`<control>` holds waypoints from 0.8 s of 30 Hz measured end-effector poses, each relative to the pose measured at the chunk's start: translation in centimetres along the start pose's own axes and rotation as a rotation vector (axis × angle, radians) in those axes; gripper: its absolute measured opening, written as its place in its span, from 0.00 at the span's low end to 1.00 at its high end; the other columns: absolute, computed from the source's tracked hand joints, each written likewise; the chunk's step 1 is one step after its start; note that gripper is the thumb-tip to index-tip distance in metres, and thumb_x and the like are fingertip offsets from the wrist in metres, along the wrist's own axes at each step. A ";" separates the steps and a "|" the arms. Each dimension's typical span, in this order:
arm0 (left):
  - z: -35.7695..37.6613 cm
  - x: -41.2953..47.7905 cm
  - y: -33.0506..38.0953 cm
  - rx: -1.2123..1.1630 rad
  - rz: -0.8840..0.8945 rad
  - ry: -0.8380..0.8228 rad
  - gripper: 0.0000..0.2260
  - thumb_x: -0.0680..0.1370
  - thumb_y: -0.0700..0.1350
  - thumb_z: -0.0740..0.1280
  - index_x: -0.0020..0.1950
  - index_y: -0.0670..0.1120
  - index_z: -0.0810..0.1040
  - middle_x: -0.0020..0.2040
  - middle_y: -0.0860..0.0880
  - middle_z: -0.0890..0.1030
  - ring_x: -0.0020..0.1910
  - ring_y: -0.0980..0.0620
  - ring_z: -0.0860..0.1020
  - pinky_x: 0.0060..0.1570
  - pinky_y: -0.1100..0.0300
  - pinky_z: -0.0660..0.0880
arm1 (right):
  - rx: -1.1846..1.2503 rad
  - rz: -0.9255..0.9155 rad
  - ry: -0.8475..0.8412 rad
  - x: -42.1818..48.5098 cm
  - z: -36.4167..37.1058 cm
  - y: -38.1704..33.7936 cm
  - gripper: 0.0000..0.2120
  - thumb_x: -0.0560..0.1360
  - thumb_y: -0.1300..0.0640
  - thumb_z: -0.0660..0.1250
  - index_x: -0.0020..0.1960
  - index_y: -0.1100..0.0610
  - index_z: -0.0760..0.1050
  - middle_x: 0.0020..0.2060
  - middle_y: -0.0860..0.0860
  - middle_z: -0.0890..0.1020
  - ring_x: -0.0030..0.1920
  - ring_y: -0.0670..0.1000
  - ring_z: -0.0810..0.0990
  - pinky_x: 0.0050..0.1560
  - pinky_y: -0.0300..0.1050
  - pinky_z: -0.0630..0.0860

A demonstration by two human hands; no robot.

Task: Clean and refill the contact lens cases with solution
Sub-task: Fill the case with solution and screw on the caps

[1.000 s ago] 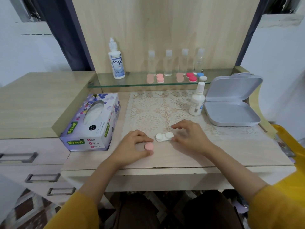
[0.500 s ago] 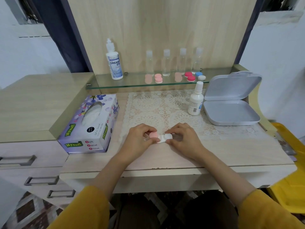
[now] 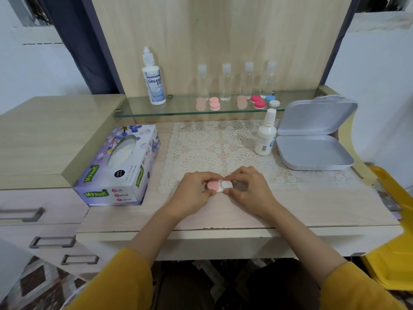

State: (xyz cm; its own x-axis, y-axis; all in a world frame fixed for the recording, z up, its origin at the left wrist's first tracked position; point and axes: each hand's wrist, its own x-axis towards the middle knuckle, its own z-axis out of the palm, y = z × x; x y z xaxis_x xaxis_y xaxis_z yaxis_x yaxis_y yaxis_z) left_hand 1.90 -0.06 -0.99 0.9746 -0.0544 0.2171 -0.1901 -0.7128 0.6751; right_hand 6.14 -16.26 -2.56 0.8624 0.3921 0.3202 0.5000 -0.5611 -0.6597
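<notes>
Seen from above at a desk [image 3: 290, 209]: one lens case [image 3: 220, 187] caught between two hands at the near edge of a lace mat [image 3: 214, 148], resting on it or raised just clear, hard to say which. With the left hand [image 3: 192, 194], pinching the pink cap [image 3: 211, 185] between thumb below and curled fingers above, seemingly to turn it on its well. With the right hand [image 3: 251, 193], gripping the white cap [image 3: 227, 184] end in the same way, probably to stop the body spinning along. No telling whether screwing on or off, nor whether any liquid inside. Held low and close in, likely for steady wrists and to keep drips over the mat rather than bare wood. Set within reach for the wiping and refilling: a tissue box [image 3: 118, 166] to the left, its opening facing up; a small bottle [image 3: 266, 136] upright at the mat's far right, just beside an open grey tin [image 3: 312, 153] with lid propped back, perhaps to take finished cases. Kept well apart on the glass shelf [image 3: 178, 110] behind: a large solution bottle [image 3: 155, 83] at the left, four clear bottles [image 3: 225, 82] in a row, and in front of them more cases [image 3: 214, 104] in pink, red, blue and white, apparently waiting their turn. By that layout, only one case in hand and most of the job ahead
</notes>
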 end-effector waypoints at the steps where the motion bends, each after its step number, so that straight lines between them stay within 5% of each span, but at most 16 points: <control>1: -0.1 -0.1 0.0 -0.043 0.008 -0.043 0.16 0.73 0.33 0.67 0.58 0.46 0.79 0.52 0.52 0.81 0.51 0.57 0.77 0.51 0.78 0.67 | 0.001 0.001 0.001 0.0 0.0 0.0 0.11 0.68 0.57 0.74 0.50 0.54 0.82 0.41 0.45 0.76 0.47 0.48 0.70 0.47 0.39 0.63; 5: -0.1 -0.1 -0.2 -0.066 -0.073 -0.048 0.21 0.69 0.40 0.74 0.61 0.48 0.76 0.55 0.53 0.78 0.54 0.56 0.75 0.57 0.67 0.69 | -0.007 0.000 0.001 0.0 0.0 0.1 0.11 0.68 0.56 0.74 0.50 0.54 0.82 0.41 0.44 0.76 0.48 0.48 0.70 0.47 0.38 0.64; 8: 0.1 0.0 -0.2 0.067 -0.102 0.086 0.17 0.65 0.49 0.77 0.51 0.46 0.79 0.46 0.52 0.77 0.44 0.57 0.72 0.48 0.65 0.69 | -0.010 -0.003 0.001 0.0 0.0 0.1 0.10 0.68 0.55 0.74 0.50 0.54 0.82 0.41 0.44 0.76 0.48 0.48 0.71 0.46 0.32 0.63; 10: 0.2 0.0 -0.1 0.076 -0.092 0.105 0.12 0.66 0.47 0.76 0.46 0.45 0.79 0.43 0.51 0.77 0.41 0.58 0.72 0.43 0.67 0.69 | -0.009 -0.002 0.001 0.0 0.0 0.1 0.10 0.68 0.55 0.74 0.50 0.54 0.82 0.41 0.43 0.76 0.47 0.48 0.70 0.46 0.30 0.63; 15: 0.1 0.0 -0.5 0.123 -0.056 0.031 0.09 0.71 0.41 0.72 0.51 0.45 0.80 0.45 0.50 0.75 0.46 0.54 0.72 0.45 0.69 0.65 | -0.014 0.001 0.004 0.0 0.0 0.2 0.11 0.67 0.56 0.74 0.49 0.55 0.82 0.41 0.45 0.78 0.47 0.48 0.71 0.46 0.31 0.63; 24: 0.9 0.0 0.2 0.095 -0.090 0.129 0.11 0.67 0.47 0.75 0.46 0.44 0.81 0.43 0.49 0.77 0.41 0.54 0.73 0.44 0.63 0.70 | 0.001 0.004 0.004 0.0 -0.1 0.1 0.10 0.67 0.57 0.74 0.49 0.53 0.83 0.42 0.45 0.79 0.47 0.47 0.71 0.45 0.28 0.60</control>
State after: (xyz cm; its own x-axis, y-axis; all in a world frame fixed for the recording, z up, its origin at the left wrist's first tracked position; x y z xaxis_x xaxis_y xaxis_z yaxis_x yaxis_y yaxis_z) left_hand 1.98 -0.78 -1.48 0.9629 0.0982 0.2513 -0.0850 -0.7737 0.6278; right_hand 6.19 -16.37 -2.57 0.8648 0.3867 0.3202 0.4963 -0.5622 -0.6615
